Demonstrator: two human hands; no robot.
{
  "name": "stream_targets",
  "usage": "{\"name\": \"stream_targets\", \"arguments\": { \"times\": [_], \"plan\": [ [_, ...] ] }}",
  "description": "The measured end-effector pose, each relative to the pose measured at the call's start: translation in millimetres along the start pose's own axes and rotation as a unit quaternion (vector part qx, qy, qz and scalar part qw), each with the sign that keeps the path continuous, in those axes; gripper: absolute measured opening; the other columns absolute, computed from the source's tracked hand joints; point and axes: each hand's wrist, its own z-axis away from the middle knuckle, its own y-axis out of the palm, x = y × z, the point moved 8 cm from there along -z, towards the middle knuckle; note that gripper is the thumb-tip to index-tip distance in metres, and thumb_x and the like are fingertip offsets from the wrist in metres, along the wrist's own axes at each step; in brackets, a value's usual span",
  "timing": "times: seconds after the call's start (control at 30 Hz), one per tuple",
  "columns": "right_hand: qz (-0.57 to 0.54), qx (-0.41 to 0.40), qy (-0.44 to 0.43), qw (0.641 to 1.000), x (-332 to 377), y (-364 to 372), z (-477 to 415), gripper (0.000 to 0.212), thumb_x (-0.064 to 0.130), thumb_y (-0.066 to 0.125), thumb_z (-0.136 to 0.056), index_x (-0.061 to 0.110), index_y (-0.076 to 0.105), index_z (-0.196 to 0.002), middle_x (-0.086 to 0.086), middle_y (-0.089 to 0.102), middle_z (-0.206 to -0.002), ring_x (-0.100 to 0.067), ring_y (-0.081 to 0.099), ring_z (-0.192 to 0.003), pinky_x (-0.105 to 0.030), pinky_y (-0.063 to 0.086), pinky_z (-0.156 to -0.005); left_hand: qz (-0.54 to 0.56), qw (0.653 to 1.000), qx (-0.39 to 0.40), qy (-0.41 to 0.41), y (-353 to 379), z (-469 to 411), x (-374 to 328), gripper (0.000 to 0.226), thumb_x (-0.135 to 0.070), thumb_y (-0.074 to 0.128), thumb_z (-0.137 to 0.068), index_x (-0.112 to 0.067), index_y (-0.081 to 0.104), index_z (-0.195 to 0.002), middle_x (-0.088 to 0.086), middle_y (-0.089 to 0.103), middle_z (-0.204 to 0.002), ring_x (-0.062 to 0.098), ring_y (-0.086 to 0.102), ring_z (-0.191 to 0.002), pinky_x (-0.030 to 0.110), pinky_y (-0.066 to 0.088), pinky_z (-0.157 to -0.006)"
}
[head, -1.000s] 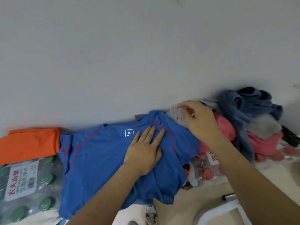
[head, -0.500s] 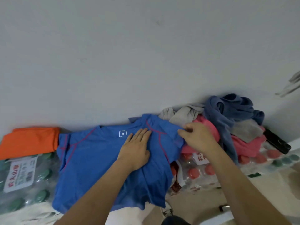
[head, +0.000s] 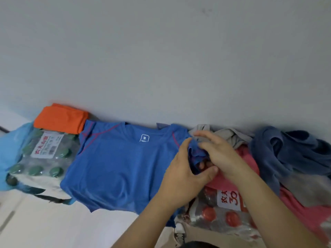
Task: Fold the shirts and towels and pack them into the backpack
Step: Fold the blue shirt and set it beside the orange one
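A blue shirt [head: 118, 167] with red seams and an "M" label lies spread flat against the wall. My left hand [head: 180, 178] and my right hand [head: 216, 154] meet at its right sleeve [head: 196, 153], which is bunched between them; both pinch the blue fabric. A folded orange garment [head: 60, 118] sits to the left on a bottle pack. On the right lies a heap of a grey cloth [head: 227, 137], a pink garment [head: 249, 163] and a dark blue towel [head: 290, 154]. No backpack is in view.
A shrink-wrapped pack of green-capped bottles [head: 43, 154] lies under the shirt's left side. A pack of red-capped bottles [head: 225, 213] sits under the heap. A light blue bag [head: 9, 149] is at the far left. The grey wall [head: 161, 59] runs right behind everything.
My left hand has left the middle of the shirt and joined my right hand at the right sleeve, which is now gathered between them. The camera has swung to the left.
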Motion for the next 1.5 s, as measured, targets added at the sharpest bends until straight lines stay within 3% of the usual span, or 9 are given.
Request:
{"name": "stream_targets", "arguments": {
  "times": [0.17, 0.37, 0.5, 0.63, 0.83, 1.0, 1.13, 1.37, 1.5],
  "plan": [
    [0.142, 0.092, -0.040, 0.985, 16, 13, -8, 0.035, 0.006, 0.041, -0.095, 0.019, 0.063, -0.119, 0.002, 0.063, -0.082, -0.003, 0.057, -0.053, -0.017, 0.043, -0.052, 0.000, 0.991, -0.134, 0.026, -29, -9, -1, 0.067, -0.008, 0.065, -0.079, -0.031, 0.038, -0.136, -0.016, 0.064, -0.092, -0.003, 0.059, -0.082, 0.007, 0.041, -0.067],
    [0.375, 0.081, -0.216, 0.898, 50, 25, -35, 0.046, 0.005, 0.045, -0.081, 0.025, 0.063, -0.118, 0.003, 0.063, -0.117, -0.009, 0.057, -0.104, -0.025, 0.043, -0.092, 0.154, 0.979, -0.129, -0.043, -50, -29, 18, 0.051, 0.009, 0.052, -0.085, -0.020, 0.049, -0.127, 0.000, 0.065, -0.074, -0.001, 0.043, -0.047, 0.014, 0.038, -0.052],
    [0.324, 0.269, -0.119, 0.899, 40, 50, -50, 0.043, -0.002, 0.047, -0.084, 0.018, 0.057, -0.121, -0.002, 0.069, -0.105, -0.015, 0.062, -0.097, -0.031, 0.048, -0.089, 0.233, 0.966, -0.081, -0.072, -65, -45, 28, 0.053, 0.019, 0.038, -0.085, -0.014, 0.053, -0.124, 0.015, 0.069, -0.092, 0.021, 0.060, -0.077, 0.030, 0.049, -0.071],
    [0.398, 0.273, -0.107, 0.869, 39, 57, -66, 0.019, 0.016, 0.057, -0.088, 0.019, 0.068, -0.104, 0.013, 0.063, -0.080, -0.005, 0.057, -0.074, -0.018, 0.043, -0.068, 0.297, 0.939, -0.131, -0.117, -80, -51, 56, 0.045, 0.010, 0.042, -0.091, -0.018, 0.049, -0.125, 0.011, 0.068, -0.084, 0.021, 0.062, -0.078, 0.036, 0.053, -0.076],
    [0.484, 0.220, -0.156, 0.832, 28, 66, -81, 0.010, 0.021, 0.057, -0.090, 0.021, 0.062, -0.081, 0.012, 0.059, -0.077, -0.011, 0.056, -0.078, -0.024, 0.040, -0.068, 0.163, 0.953, -0.187, -0.172, -81, -25, 78, 0.044, -0.028, 0.060, -0.090, -0.034, 0.038, -0.127, -0.007, 0.050, -0.078, 0.006, 0.048, -0.065, 0.016, 0.042, -0.060],
    [0.489, 0.245, -0.130, 0.827, 22, 73, -80, 0.035, 0.049, 0.046, -0.095, 0.020, 0.063, -0.105, 0.005, 0.063, -0.100, -0.015, 0.058, -0.092, -0.030, 0.045, -0.083, 0.102, 0.973, -0.176, -0.109, -81, -25, 76, 0.064, 0.007, 0.055, -0.082, -0.028, 0.038, -0.134, 0.002, 0.054, -0.077, 0.007, 0.048, -0.063, 0.021, 0.045, -0.058],
    [0.494, 0.271, -0.090, 0.821, 19, 69, -80, 0.038, 0.051, 0.064, -0.084, 0.013, 0.068, -0.088, 0.005, 0.063, -0.078, -0.011, 0.054, -0.068, -0.026, 0.041, -0.061, 0.057, 0.980, -0.179, -0.065, -92, -39, 68, 0.070, 0.015, 0.040, -0.079, -0.025, 0.037, -0.137, 0.002, 0.042, -0.067, 0.002, 0.041, -0.054, 0.010, 0.037, -0.054],
    [0.528, 0.153, -0.127, 0.825, 23, 67, -89, 0.033, 0.041, 0.067, -0.083, 0.008, 0.067, -0.081, -0.008, 0.065, -0.078, -0.020, 0.057, -0.071, -0.031, 0.042, -0.063, -0.276, 0.941, -0.195, -0.002, -89, -25, 55, 0.078, 0.013, 0.041, -0.072, -0.018, 0.037, -0.143, 0.011, 0.042, -0.139, 0.028, 0.044, -0.115, 0.028, 0.039, -0.094],
    [0.573, 0.068, -0.198, 0.792, 24, 73, -81, 0.024, 0.040, 0.064, -0.085, 0.018, 0.069, -0.095, -0.004, 0.067, -0.101, -0.024, 0.059, -0.099, -0.032, 0.048, -0.081, -0.416, 0.884, -0.106, 0.184, -43, -1, 40, 0.042, -0.021, 0.040, -0.084, -0.018, 0.060, -0.121, 0.006, 0.057, -0.129, 0.027, 0.054, -0.117, 0.040, 0.049, -0.096]
  ]
}}
